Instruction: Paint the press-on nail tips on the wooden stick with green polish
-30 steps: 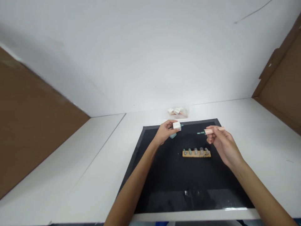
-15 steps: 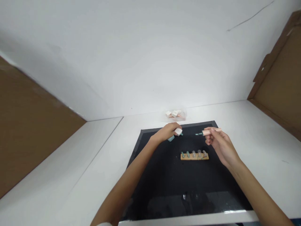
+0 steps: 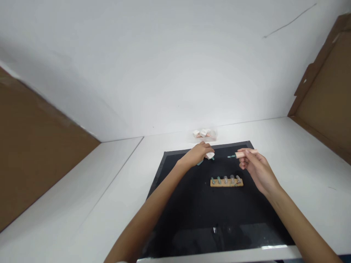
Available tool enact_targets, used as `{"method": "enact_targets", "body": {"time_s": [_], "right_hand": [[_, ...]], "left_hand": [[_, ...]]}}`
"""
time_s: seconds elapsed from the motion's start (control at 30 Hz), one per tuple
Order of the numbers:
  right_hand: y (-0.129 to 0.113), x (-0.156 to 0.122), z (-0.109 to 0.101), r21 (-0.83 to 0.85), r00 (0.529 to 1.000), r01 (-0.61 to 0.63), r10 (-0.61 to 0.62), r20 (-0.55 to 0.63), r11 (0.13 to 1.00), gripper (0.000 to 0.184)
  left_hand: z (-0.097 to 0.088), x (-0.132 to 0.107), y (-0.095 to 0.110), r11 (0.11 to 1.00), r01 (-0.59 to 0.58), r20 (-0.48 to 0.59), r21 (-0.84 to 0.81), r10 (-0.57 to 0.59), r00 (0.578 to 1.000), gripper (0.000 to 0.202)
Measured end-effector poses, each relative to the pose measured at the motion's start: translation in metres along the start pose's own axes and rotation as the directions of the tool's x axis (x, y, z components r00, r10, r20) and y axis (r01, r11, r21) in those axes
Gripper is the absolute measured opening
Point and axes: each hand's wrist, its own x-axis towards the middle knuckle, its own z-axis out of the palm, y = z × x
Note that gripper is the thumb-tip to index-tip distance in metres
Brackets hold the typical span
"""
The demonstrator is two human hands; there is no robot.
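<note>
My left hand [image 3: 197, 153] is closed around a small white nail polish bottle [image 3: 210, 155], with a bit of green at its lower right. Partly hidden beneath that hand is a green object [image 3: 200, 162], whose kind I cannot make out. My right hand [image 3: 253, 162] pinches a nail polish brush [image 3: 241, 155] by its pink cap handle; its green-coated bristles point left toward the bottle, apart from it. Nearer me, a wooden strip [image 3: 226, 184] holds several nail tips [image 3: 225, 179] in a row, the left two green and the others clear.
A clear plastic container [image 3: 214, 136] with white, pink-capped bottles [image 3: 203, 133] stands behind the black mat [image 3: 192, 204]. Around the mat is a white table [image 3: 117, 204], with a white wall behind and brown boards [image 3: 326, 95] at both sides.
My left hand has shifted slightly to the right and turned the bottle, covering more of the green object. The right hand and brush stay almost in place.
</note>
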Motion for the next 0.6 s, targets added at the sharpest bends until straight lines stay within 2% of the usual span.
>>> {"method": "enact_targets", "body": {"time_s": [0.23,0.6], "right_hand": [[0.0,0.0,-0.002,-0.007,1.0,0.0,0.0,0.0,1.0,0.032],[0.0,0.0,-0.003,-0.029,1.0,0.003,-0.003,0.013,1.0,0.031]], "left_hand": [[-0.001,0.0,-0.002,0.998,-0.011,0.012,0.058,0.01,1.0,0.034],[0.007,-0.004,-0.007,0.999,0.044,0.005,0.006,-0.044,0.999,0.05]]}}
